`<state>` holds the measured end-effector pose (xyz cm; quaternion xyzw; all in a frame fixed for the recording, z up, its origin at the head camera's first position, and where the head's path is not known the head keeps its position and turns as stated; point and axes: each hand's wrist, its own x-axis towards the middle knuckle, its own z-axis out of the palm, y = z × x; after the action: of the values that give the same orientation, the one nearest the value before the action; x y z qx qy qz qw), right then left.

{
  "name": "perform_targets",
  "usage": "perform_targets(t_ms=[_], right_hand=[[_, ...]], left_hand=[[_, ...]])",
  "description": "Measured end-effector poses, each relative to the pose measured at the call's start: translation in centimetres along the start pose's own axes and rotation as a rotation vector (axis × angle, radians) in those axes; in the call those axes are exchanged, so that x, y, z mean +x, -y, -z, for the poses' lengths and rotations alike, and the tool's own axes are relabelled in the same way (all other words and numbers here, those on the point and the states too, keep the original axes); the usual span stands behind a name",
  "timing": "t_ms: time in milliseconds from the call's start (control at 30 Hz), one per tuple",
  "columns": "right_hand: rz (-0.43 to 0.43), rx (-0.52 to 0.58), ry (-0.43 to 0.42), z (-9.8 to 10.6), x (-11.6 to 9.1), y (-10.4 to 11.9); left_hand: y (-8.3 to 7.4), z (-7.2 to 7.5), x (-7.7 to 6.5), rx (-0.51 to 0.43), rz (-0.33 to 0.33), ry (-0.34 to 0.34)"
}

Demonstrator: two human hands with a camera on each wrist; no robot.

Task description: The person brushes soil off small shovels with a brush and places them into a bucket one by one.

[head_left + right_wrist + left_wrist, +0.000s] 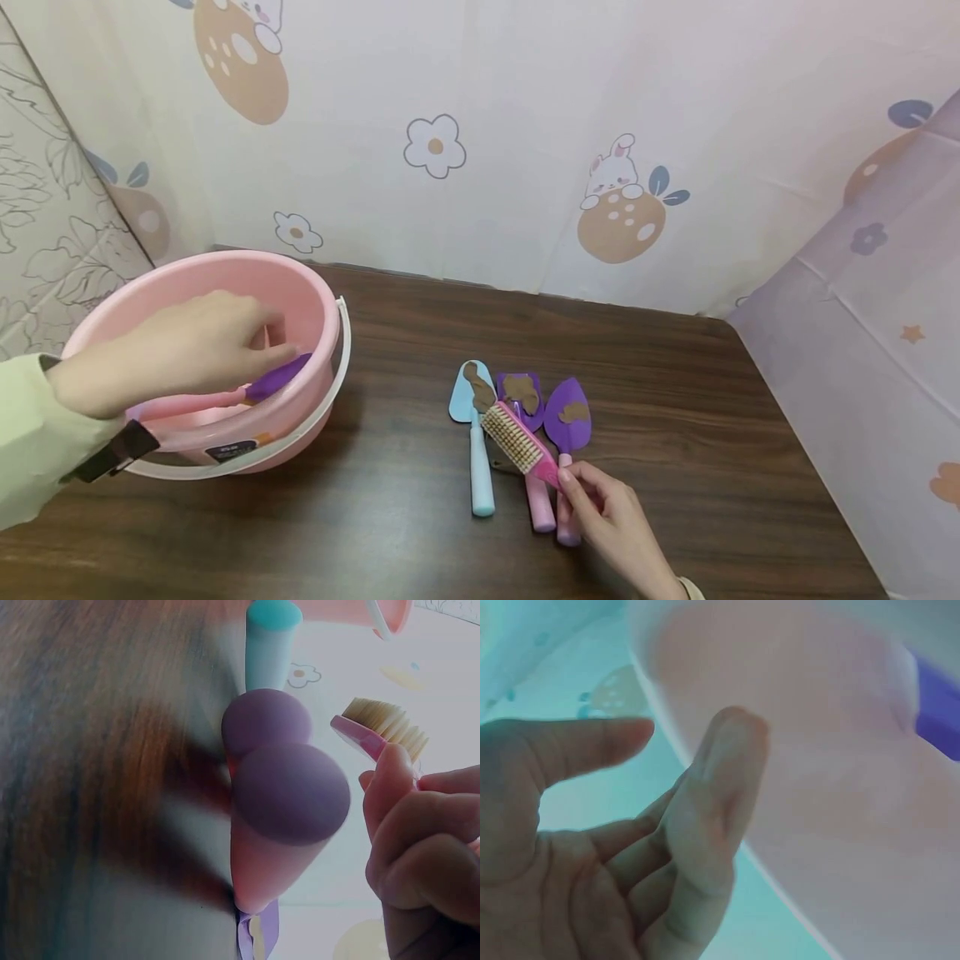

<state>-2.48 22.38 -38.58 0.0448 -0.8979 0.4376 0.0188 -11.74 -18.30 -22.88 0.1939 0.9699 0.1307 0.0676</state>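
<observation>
My left hand (198,346) reaches over the rim of a pink bucket (112,312). In the left wrist view its fingers (731,765) are loosely bent, apart from the thumb, with nothing between them. Inside the bucket lies a toy shovel with a purple blade (277,379) and a pink handle, below that hand. My right hand (618,521) pinches the handle of a pink brush (551,471), its pale bristles facing up. The brush is above three toy shovels: a light blue one (482,475), a square purple one (538,504) and a pointed purple one (555,417). Brown smears mark their blades.
A white bail handle (341,367) hangs around the bucket's front. The dark wooden table (675,392) carries everything. Behind it hangs a patterned curtain (510,208), with further patterned cloth (885,283) on the right and at the left.
</observation>
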Motion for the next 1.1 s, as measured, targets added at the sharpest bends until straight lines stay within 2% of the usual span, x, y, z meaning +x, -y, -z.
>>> perform_targets(t_ms=[167,300,400,567,733,967,1100], right_hand=[[0.0,0.0,-0.002,0.0,-0.1,-0.1],[-0.002,-0.002,-0.002,0.0,-0.2,-0.1],[-0.008,-0.003,-0.003,0.0,-0.1,-0.2],[-0.008,0.006,-0.005,0.0,-0.1,-0.2],[0.016,0.017,-0.006,0.0,-0.2,-0.3],[0.01,0.028,-0.004,-0.1,-0.2,-0.3],[0.008,0.02,0.004,-0.1,-0.1,-0.3]], left_hand=[[-1.9,-0.4,-0.8,-0.027,-0.077,-0.173],[-4.0,-1.5,-1.5,-0.02,-0.071,-0.291],[-5.2,-2.5,-2.0,-0.047,-0.053,-0.324],[-5.9,-4.4,-2.0,-0.107,-0.103,-0.376],[-6.3,-6.5,-1.6,-0.159,-0.122,-0.339],[-7.6,-10.3,-0.6,-0.176,-0.086,-0.199],[-8.0,-12.1,0.0,-0.192,-0.058,-0.159]])
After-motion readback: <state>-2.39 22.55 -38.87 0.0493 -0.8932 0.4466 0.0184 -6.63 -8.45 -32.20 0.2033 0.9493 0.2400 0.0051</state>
